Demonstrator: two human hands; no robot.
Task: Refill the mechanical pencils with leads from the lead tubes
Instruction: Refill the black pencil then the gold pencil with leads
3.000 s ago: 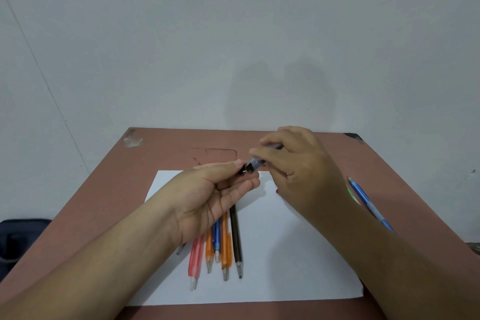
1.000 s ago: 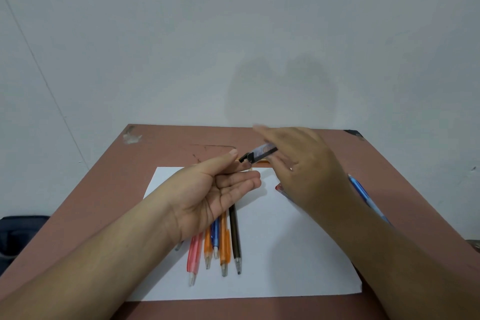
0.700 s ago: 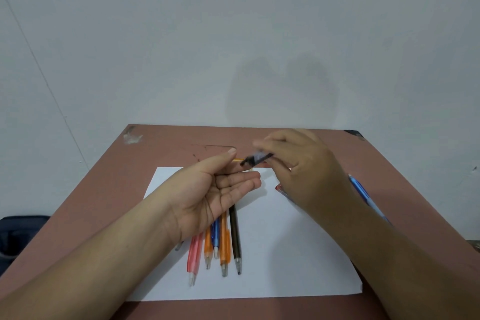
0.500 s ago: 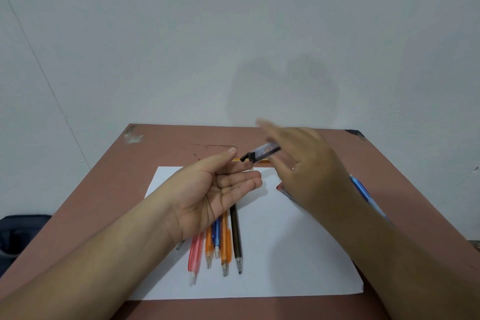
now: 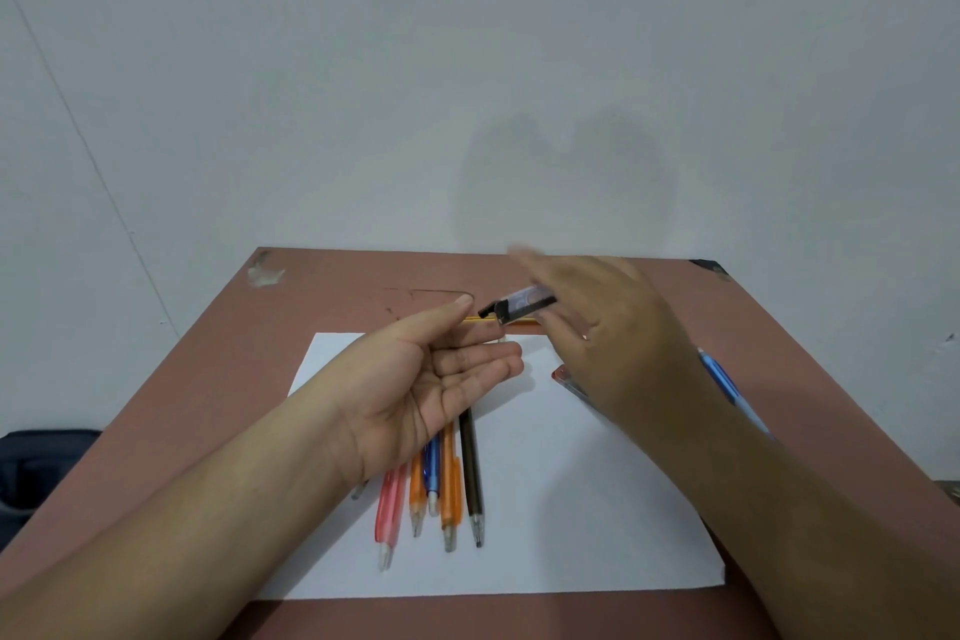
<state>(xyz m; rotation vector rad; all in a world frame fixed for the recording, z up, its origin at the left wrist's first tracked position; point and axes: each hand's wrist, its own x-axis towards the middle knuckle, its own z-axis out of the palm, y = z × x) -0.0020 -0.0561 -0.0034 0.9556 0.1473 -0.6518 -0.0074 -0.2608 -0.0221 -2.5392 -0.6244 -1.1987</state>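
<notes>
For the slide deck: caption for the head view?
Right hand tips small clear lead tube over open left palm, mechanical pencils below.

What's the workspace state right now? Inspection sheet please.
Surface: brown table, white paper on it.
Job's things: lead tube in right hand, black end toward left hand; five pencils on paper; blue pencil off paper, right.
Clutter: yellow pencil behind the hands; red item, partly hidden.
Grippers: left palm up, empty; right holds tube, fingers blurred.
Cables: nothing seen.
Surroundings: white wall; dark bag left.
</notes>
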